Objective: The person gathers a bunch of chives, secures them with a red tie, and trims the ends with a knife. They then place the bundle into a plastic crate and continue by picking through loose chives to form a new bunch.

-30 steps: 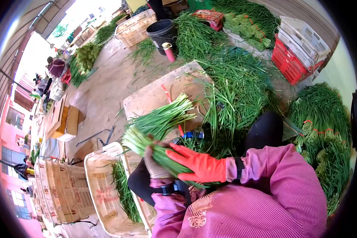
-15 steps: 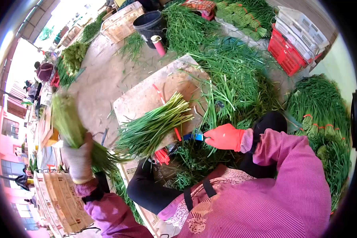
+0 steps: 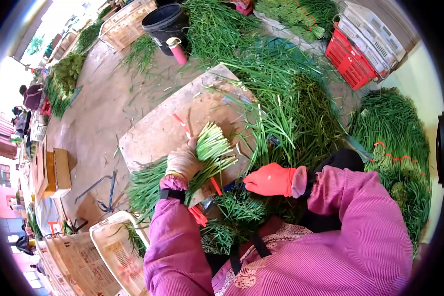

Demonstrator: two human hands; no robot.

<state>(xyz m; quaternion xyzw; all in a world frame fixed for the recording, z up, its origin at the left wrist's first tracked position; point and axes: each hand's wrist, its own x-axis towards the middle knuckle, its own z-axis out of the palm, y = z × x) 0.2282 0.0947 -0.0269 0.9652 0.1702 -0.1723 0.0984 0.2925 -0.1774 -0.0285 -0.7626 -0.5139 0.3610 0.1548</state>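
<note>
My left hand (image 3: 183, 161), in a pale knitted glove, is closed around a bunch of garlic chives (image 3: 213, 140) on the worn board (image 3: 153, 130). The pale cut ends point to the upper right. More chives lie under and beside the hand, their green leaves hanging over the board's left edge. A red strip (image 3: 216, 186) passes beneath the bunch. My right hand (image 3: 270, 179), in an orange-red glove, is at the board's lower right edge with fingers pressed together. A dark blue object is by its fingertips, too hidden to name. Loose red strips (image 3: 198, 216) hang below the board.
Loose chives (image 3: 301, 118) are heaped right of the board, and tied bundles (image 3: 394, 143) lie farther right. Behind stand a black bucket (image 3: 165, 27), a pink flask (image 3: 177, 51) and stacked red and white crates (image 3: 350, 56). A plastic crate (image 3: 116, 241) is at the lower left.
My left hand has swung in from the left, bringing its bunch down onto the chives on the board. My right hand stays near the board's edge. The view has shifted slightly.
</note>
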